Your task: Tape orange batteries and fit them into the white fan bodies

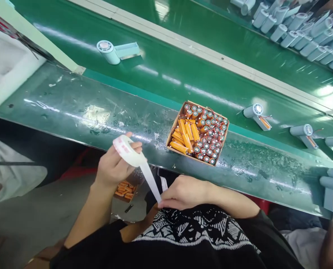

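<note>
My left hand (114, 165) is closed round a white roll of tape (126, 150), held up in front of the green bench edge. A strip of tape (151, 181) runs down from the roll to my right hand (183, 193), whose fingers pinch its free end close to my lap. Just beyond my hands, a small cardboard box (198, 132) sits on the bench (79, 108), filled with orange cylindrical cells, some lying flat and others standing on end with thin wires.
Pale blue handheld fan bodies lie on the green conveyor belt: one at the back (110, 51), several at right (256, 115) and a heap at top right (309, 33). A second box of orange cells (125, 189) sits below the bench. A white tub (6, 67) stands far left.
</note>
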A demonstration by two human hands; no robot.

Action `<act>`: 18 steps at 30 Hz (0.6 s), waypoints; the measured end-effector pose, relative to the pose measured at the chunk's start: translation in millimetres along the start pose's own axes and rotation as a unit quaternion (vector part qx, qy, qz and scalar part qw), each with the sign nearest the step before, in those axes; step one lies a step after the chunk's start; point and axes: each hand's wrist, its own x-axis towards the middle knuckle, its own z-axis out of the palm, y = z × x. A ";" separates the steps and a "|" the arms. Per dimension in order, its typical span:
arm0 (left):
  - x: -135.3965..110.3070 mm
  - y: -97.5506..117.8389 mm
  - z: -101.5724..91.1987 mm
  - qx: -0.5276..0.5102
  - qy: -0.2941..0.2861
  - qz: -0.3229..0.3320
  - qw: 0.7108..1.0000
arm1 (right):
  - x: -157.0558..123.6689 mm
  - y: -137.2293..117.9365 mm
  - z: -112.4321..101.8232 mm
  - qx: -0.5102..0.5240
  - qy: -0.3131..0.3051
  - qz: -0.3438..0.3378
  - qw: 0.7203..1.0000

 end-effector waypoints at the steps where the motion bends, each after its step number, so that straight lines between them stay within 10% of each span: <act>1: -2.9 -4.4 -1.5 0.014 0.019 -0.005 1.000 | -0.7 0.7 -2.0 -0.059 -0.017 0.011 0.998; 7: -7.5 1.9 1.4 0.010 0.049 -0.012 0.999 | -6.6 12.8 -49.7 -0.276 0.197 0.170 0.925; 11: 8.1 18.1 12.3 -0.008 0.007 0.011 1.000 | -0.8 18.1 -62.1 -0.368 0.129 0.197 0.899; 15: 23.6 25.4 16.0 -0.011 -0.011 0.036 0.999 | -13.1 22.0 -76.9 -0.256 0.140 0.151 0.944; 18: 28.4 27.1 15.9 -0.002 -0.017 0.053 0.998 | -36.4 24.7 -89.0 -0.081 0.319 0.165 0.930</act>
